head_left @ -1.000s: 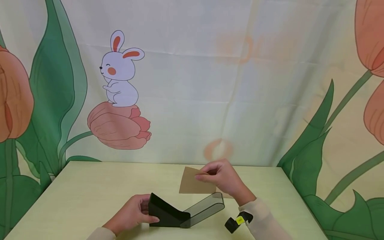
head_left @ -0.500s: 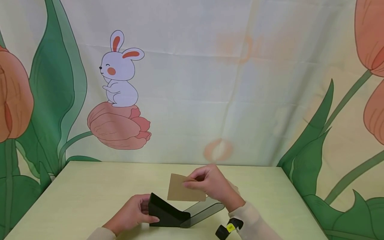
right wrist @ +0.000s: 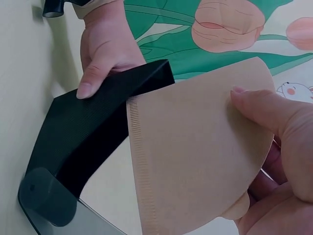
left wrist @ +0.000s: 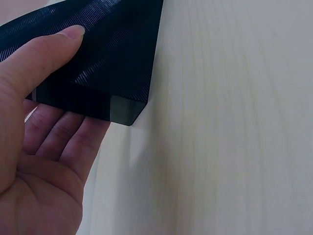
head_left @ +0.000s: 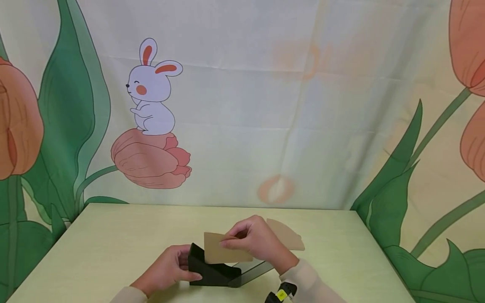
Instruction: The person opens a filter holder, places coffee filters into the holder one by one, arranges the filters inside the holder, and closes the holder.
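Behind the table (head_left: 113,240), a backdrop (head_left: 227,126) printed with a rabbit and tulips. On the table, from the left: black holder (head_left: 214,271), clear lid (head_left: 254,273) slanting out rightward, and farther back, other tan paper (head_left: 286,235), partly blocked by the right hand (head_left: 255,240) and wrist. At left, gripping the holder's left end with curled fingers of the left hand (head_left: 170,266), thumb on its near side. Farther right, pinching a tan paper filter (head_left: 214,254) between narrow-set fingers of the right hand, at the holder's open top; cannot tell whether touching it.
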The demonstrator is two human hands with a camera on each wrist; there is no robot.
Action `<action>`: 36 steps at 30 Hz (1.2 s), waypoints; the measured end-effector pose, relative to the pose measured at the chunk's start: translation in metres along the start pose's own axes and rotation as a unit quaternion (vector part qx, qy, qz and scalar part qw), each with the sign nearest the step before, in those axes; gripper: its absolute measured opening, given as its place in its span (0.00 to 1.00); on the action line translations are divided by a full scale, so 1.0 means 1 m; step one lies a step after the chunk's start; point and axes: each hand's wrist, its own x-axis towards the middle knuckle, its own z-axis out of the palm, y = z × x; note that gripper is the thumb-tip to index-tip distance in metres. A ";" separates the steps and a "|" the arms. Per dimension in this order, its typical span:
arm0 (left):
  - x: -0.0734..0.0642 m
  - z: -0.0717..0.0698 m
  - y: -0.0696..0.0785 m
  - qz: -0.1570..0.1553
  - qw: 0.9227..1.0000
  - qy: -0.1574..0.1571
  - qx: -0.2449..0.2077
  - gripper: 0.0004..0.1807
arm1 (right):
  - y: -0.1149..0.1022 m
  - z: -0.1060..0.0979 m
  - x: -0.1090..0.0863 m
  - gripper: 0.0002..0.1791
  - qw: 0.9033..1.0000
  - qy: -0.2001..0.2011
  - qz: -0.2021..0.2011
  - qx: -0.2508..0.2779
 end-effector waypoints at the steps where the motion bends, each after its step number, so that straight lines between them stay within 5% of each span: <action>1: 0.000 0.000 0.000 0.000 1.000 0.001 -0.001 0.29 | 0.000 0.001 0.000 0.03 1.000 -0.002 0.001 0.000; 36: 0.001 -0.002 0.000 0.002 1.000 -0.008 0.013 0.25 | 0.014 0.040 0.005 0.04 0.996 -0.064 0.039 -0.051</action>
